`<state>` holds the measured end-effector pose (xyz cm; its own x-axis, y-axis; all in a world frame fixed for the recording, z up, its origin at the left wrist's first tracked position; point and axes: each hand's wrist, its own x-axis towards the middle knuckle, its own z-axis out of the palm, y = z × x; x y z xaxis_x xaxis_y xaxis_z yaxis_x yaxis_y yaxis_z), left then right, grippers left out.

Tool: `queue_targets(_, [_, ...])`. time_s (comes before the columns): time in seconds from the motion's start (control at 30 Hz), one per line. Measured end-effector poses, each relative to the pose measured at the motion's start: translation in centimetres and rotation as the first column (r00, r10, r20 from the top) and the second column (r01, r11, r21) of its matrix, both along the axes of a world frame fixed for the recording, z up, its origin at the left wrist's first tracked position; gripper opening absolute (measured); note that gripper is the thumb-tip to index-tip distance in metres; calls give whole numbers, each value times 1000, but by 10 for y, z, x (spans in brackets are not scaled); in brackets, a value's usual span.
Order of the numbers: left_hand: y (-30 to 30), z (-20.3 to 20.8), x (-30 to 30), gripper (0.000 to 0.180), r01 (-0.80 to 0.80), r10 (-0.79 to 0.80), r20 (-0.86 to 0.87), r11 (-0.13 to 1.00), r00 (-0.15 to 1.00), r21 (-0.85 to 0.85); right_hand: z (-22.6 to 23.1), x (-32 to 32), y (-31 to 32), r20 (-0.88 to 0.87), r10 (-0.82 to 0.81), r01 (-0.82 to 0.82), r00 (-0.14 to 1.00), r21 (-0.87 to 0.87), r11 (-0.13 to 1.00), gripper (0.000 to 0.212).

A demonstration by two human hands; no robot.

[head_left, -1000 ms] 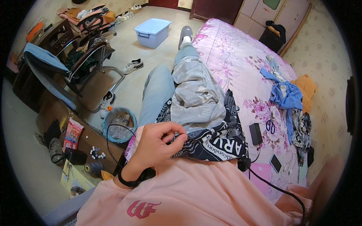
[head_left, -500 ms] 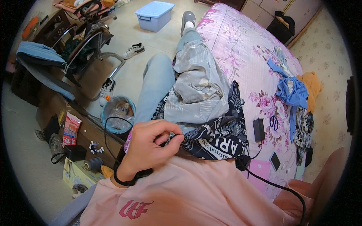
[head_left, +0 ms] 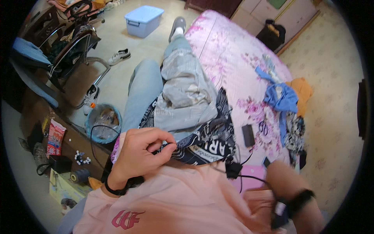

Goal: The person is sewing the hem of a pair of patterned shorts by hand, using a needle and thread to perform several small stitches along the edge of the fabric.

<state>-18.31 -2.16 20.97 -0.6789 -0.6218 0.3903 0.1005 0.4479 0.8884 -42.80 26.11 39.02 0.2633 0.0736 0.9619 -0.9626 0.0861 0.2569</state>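
Observation:
My left hand (head_left: 146, 151) is closed, thumb and forefinger pinching the edge of a black cloth (head_left: 204, 150) with white lettering. That cloth lies across my lap, joined to or bunched with a pale grey printed piece (head_left: 185, 93) spread over my thigh. Whether anything small sits in the pinch is too fine to see. At the right, my right hand (head_left: 283, 175) is over the bed's near part, smeared by motion, its fingers not readable. A dark phone (head_left: 266, 162) shows partly beside it, and a black adapter box (head_left: 233, 170) with cables lies near my waist.
On the flowered bed (head_left: 218, 50) are scissors (head_left: 263, 128), a black power brick (head_left: 247, 135) and blue clothes (head_left: 280, 97). To my left stand a lined bin (head_left: 103, 123), a chair (head_left: 72, 54) and a box (head_left: 64, 187) with a thread spool (head_left: 80, 175). A blue storage box (head_left: 143, 21) is farther off.
My right hand has come into view at the right, over the bed beside the phone. The whole view has shifted, sliding things leftward. My left hand keeps its pinch on the cloth.

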Motion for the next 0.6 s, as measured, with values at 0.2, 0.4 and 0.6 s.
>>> queue_targets(0.2, [0, 3, -14, 11, 176, -175, 18, 984, 984, -33, -126, 26, -116, 915, 117, -829, 386, 289, 478, 14])
queue_targets(0.4, [15, 11, -30, 12, 116, -116, 22, 993, 993, -7, -187, 47, -143, 996, -90, -997, -3, 4, 81, 19])
queue_targets(0.6, [11, 14, -29, 14, 67, -59, 69, 989, 996, -131, -191, 50, -143, 932, -225, -958, -284, -264, 116, 17])
